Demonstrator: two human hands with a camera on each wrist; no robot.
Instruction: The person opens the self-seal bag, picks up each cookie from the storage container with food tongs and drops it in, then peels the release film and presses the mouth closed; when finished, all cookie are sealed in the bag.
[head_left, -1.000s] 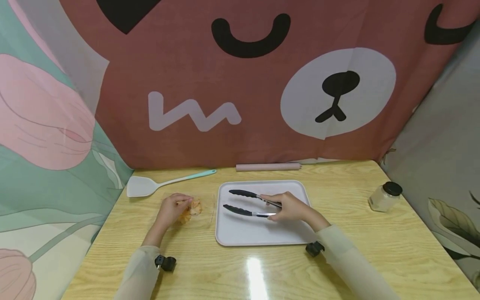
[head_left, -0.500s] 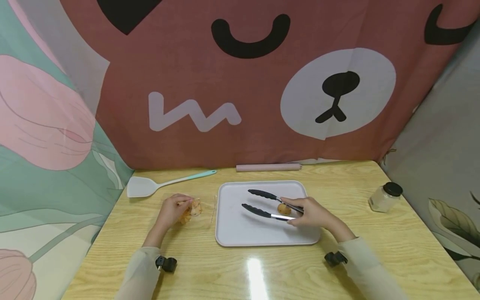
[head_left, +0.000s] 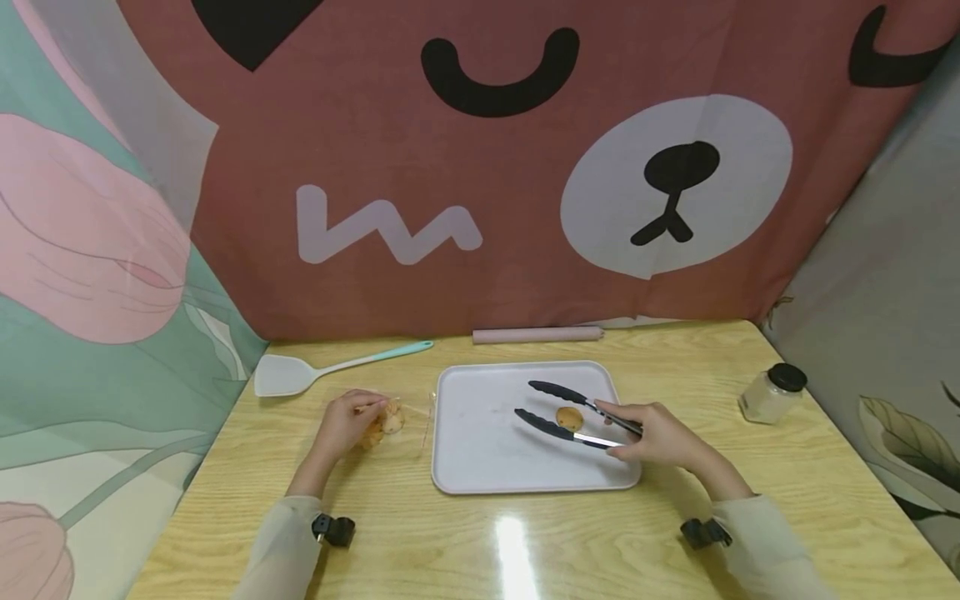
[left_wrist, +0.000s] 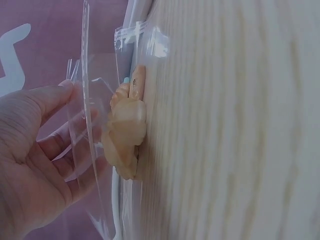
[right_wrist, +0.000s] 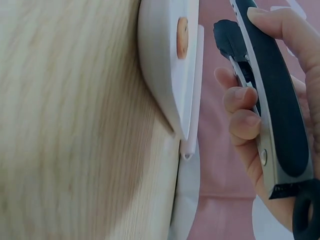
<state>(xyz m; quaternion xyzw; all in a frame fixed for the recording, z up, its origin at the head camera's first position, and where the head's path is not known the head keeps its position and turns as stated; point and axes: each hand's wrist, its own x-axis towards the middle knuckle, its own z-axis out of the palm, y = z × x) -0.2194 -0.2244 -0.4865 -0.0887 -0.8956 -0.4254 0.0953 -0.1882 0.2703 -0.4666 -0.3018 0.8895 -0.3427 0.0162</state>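
My left hand (head_left: 347, 427) pinches the edge of a clear plastic bag (left_wrist: 86, 100) between thumb and fingers. Inside the bag lie several golden-brown cookies (left_wrist: 127, 122), partly covered by the hand in the head view. With my right hand (head_left: 654, 432) I grip a pair of black-and-silver tongs (right_wrist: 280, 100), whose black tips point left over the pale tray (head_left: 480, 454) and are spread apart. One round cookie (head_left: 569, 417) rests on the tray, showing between the tongs' two arms in the head view. In the right wrist view the tongs are raised above the tray.
A white turner with a turquoise handle (head_left: 288, 375) lies at the back left. Behind the tray a pink rolled tube (head_left: 536, 335) lies along the wall cloth. A glass jar with a black lid (head_left: 768, 396) stands at the right of the wooden table (head_left: 420, 542).
My right hand has moved right with the tongs, their arms still spread. The cookie on the tray, hidden a second ago, has come into view. The left hand has stayed at the bag.
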